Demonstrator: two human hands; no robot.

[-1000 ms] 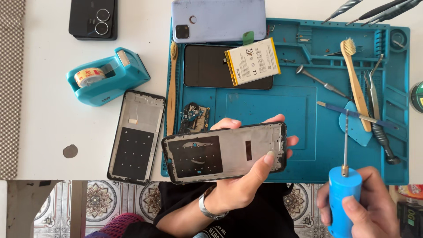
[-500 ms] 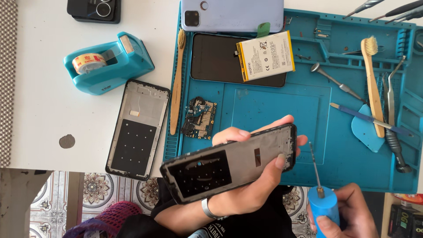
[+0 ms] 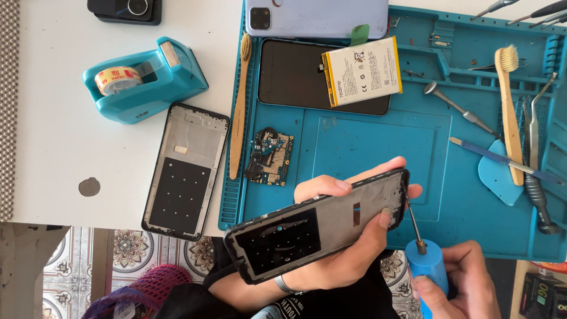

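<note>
A white table [image 3: 53, 147] carries a blue work mat [image 3: 378, 147] on its right part. Directly on the bare tabletop lie a blue tape dispenser [image 3: 144, 80], a black phone frame [image 3: 185, 171] just beside the mat's left edge, and a dark camera-backed device [image 3: 125, 10] at the far edge. A small dark spot [image 3: 89, 186] marks the surface near the front edge.

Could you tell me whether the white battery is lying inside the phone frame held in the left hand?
No, the white battery lies on the blue mat.
</note>
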